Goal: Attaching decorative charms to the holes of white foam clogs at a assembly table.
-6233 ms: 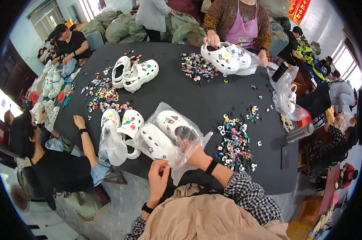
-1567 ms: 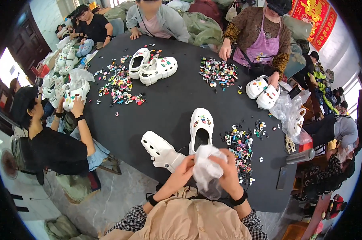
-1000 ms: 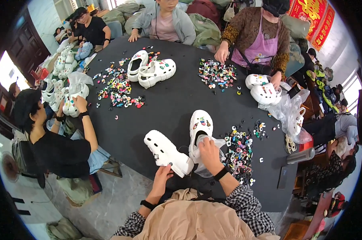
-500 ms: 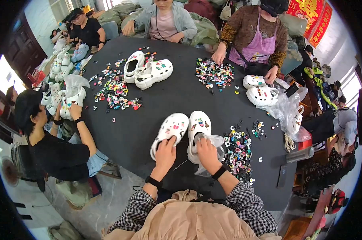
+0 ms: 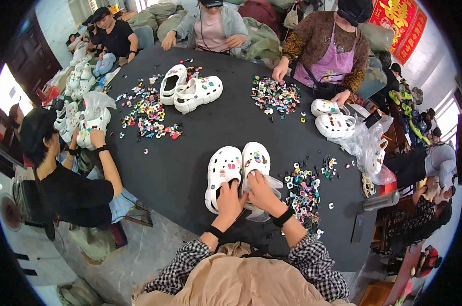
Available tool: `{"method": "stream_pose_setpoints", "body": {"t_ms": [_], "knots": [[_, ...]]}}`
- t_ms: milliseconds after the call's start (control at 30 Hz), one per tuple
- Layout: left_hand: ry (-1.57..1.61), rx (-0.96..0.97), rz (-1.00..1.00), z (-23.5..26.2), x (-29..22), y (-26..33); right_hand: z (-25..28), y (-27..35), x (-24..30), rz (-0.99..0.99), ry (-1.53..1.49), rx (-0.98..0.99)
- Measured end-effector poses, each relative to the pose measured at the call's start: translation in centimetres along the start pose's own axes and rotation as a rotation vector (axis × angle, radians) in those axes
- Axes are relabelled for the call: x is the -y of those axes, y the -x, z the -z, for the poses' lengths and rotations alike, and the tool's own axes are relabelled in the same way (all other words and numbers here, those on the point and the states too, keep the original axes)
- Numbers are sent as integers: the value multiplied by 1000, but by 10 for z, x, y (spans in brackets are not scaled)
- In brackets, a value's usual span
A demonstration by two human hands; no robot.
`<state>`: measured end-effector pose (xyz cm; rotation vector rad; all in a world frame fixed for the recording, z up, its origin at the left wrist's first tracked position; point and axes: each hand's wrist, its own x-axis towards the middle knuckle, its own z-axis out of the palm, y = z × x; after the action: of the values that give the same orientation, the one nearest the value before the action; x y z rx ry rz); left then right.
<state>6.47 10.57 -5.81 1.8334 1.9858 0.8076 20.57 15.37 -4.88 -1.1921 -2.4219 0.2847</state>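
Observation:
Two white clogs with colourful charms on their toes lie side by side on the dark table in front of me. My left hand (image 5: 229, 203) grips the left clog (image 5: 224, 162), its fingers reaching into the foot opening. At the right clog (image 5: 256, 154), my right hand (image 5: 261, 192) has its fingers bent into the opening, against a crumpled clear plastic bag (image 5: 275, 184). The bag bunches around the heel of that clog and partly hides it. My two hands nearly touch. My right fingertips are hidden inside the shoe.
Loose charms (image 5: 302, 196) lie in a heap right of my clogs. Another charm heap (image 5: 148, 115) and a white clog pair (image 5: 198, 94) are farther left. Across the table, a person's hand (image 5: 280, 70) touches more charms. A metal flask (image 5: 381, 200) lies at the right edge.
The left clog has turned straighter and moved right, close against the right clog. My left hand has moved right with it. My right hand stays at the right clog and bag.

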Motion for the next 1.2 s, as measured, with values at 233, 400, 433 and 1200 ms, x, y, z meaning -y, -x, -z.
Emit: {"method": "stream_pose_setpoints", "body": {"t_ms": [233, 400, 433, 1200], "knots": [[-3, -38, 63, 2, 9, 1, 63, 17, 46, -11, 361, 172], [12, -83, 41, -2, 2, 2, 43, 29, 39, 52, 136, 203], [8, -101, 48, -4, 4, 3, 31, 30, 35, 56, 131, 204], [-20, -103, 121, -27, -14, -4, -30, -27, -3, -186, 154, 104]]}}
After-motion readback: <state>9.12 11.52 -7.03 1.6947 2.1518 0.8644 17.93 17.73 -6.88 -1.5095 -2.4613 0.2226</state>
